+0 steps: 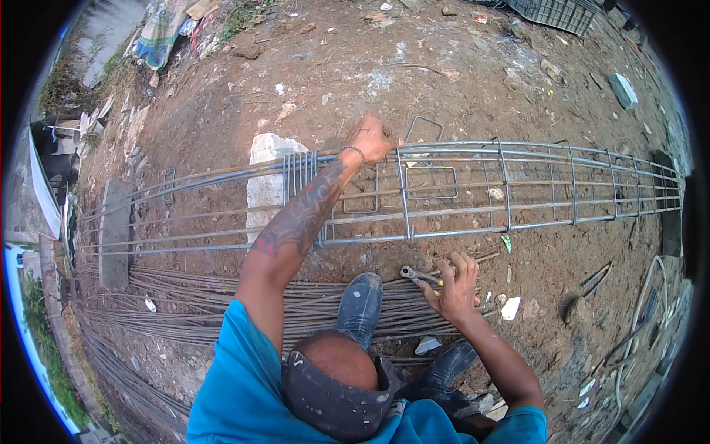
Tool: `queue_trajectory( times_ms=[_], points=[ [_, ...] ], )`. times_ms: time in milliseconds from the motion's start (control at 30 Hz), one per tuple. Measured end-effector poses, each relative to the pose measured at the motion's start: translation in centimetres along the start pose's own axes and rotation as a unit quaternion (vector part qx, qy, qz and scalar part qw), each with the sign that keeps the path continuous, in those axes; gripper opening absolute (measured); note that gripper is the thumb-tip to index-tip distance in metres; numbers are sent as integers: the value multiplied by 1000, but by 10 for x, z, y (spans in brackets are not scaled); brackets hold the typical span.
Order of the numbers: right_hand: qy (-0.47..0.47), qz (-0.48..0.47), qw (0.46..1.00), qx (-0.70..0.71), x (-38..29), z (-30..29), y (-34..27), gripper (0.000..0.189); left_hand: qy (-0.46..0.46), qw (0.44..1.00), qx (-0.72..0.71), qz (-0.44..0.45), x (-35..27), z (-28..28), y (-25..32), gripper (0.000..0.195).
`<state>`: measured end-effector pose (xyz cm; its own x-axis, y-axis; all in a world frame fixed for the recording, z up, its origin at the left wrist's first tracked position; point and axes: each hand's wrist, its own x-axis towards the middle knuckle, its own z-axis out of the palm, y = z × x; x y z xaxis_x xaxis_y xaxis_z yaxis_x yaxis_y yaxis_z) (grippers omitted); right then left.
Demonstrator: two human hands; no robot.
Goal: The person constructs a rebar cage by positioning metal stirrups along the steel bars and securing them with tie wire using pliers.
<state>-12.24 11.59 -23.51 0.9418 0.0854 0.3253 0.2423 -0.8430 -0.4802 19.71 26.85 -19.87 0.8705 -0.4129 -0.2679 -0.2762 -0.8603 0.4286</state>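
A long rebar cage of straight steel bars and square stirrups lies across the view in front of me. My left hand reaches over it, fingers curled on the far top bars beside a stirrup; the fingertips are partly hidden. A bunch of stirrups hangs close together on the bars left of my forearm. Nearer my body, my right hand holds tying pincers with yellow grips, their jaws pointing left, apart from the cage. Its fingers are loosely bent around the handles.
A pale stone block and a concrete block sit under the bars. Loose stirrups lie on the dirt beneath the cage. Bundled thin rods run beneath my boot. A plastic crate stands far right.
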Motion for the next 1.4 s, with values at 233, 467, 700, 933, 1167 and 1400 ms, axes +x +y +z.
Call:
queue_trajectory(
  times_ms=[233,467,700,933,1167,1400],
  points=[
    [12,-38,999,13,156,-3,29,42,2,991,-113,67,-19,-7,1,37],
    [-188,0,982,33,229,18,54,44,-40,974,-198,102,-14,0,-22,42],
    [-249,23,968,-11,239,12,49,68,15,964,-212,160,-6,8,-21,39],
    [-221,64,973,-6,239,24,41,70,12,965,-221,144,-7,14,-24,42],
    [-249,90,964,4,239,18,48,70,-32,978,-179,100,-3,6,-8,44],
    [-198,62,978,26,233,26,40,65,-32,992,-102,61,8,-1,-33,43]
  ],
)
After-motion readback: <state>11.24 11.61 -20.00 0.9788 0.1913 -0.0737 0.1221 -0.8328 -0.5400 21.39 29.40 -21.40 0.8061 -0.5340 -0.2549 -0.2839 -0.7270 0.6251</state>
